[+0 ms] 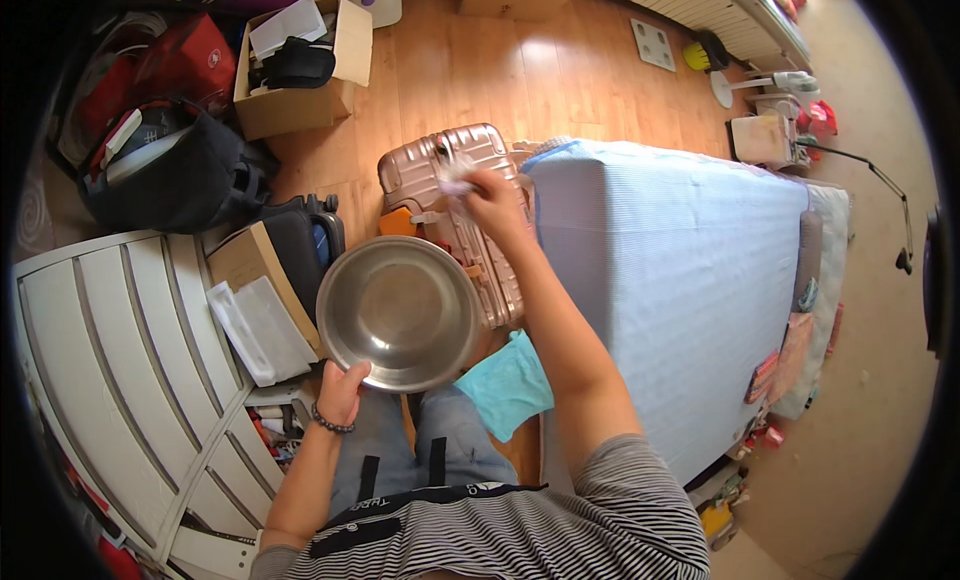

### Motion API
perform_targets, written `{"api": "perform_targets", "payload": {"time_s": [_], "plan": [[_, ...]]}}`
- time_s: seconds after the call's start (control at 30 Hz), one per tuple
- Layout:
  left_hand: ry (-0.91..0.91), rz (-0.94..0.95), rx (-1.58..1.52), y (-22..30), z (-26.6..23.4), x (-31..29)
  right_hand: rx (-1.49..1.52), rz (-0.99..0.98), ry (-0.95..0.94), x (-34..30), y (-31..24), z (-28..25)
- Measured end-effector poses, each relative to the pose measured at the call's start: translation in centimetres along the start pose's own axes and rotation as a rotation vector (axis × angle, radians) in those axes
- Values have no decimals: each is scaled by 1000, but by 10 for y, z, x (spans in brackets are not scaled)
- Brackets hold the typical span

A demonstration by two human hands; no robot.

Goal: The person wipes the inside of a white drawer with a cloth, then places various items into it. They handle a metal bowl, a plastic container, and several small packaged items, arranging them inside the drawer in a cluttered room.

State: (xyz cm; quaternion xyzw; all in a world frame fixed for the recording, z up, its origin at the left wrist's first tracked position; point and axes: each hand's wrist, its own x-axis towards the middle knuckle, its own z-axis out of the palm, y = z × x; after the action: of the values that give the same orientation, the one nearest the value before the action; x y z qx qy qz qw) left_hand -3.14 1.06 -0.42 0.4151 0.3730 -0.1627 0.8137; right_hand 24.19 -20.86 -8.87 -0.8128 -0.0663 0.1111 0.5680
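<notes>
**Wide metal basin (405, 310) gripped at one edge**

In the head view, the left hand (343, 390) is grasping the basin by its lower-left rim, the thumb lying over the edge and the other fingers mostly hiding underneath. The basin is covering part of the rose-gold suitcase (415, 175) at its near-left side. Over the suitcase, the right hand (497, 208) is pinching a pale wad (460, 177) between its fingers — too blurred to tell cloth from paper, or whether it is touching the shell.

The likeliest trouble is coming from that single grip: with no other support clearly showing, a slipping thumb could be tipping the basin and knocking its rim against the suitcase. A loosening pinch could be dropping the wad onto the suitcase. The teal cloth (510, 385), lying at the suitcase's near side, could be snagging a foot.

As for containers, the basin is showing only bare, shining metal; a thin film of water would be hard to make out. Far left of the suitcase, a cardboard box (300, 107) is holding white sheets and a dark item. Farther left of the suitcase, a black bag (190, 195) is gaping around pale things. The suitcase's own contents are not showing.
</notes>
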Motion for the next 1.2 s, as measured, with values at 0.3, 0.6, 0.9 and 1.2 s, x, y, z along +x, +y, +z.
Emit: {"api": "perform_targets", "payload": {"time_s": [0.3, 0.6, 0.9, 1.2], "plan": [[-194, -43, 127, -6, 34, 54, 101, 262, -146, -148, -46, -60], [-222, 168, 517, 10, 100, 129, 89, 389, 166, -138, 8, -85], [21, 502, 1014, 14, 128, 163, 174, 429, 265, -108, 28, -89], [44, 560, 1046, 12, 131, 168, 157, 433, 269, -104, 41, -88]]}}
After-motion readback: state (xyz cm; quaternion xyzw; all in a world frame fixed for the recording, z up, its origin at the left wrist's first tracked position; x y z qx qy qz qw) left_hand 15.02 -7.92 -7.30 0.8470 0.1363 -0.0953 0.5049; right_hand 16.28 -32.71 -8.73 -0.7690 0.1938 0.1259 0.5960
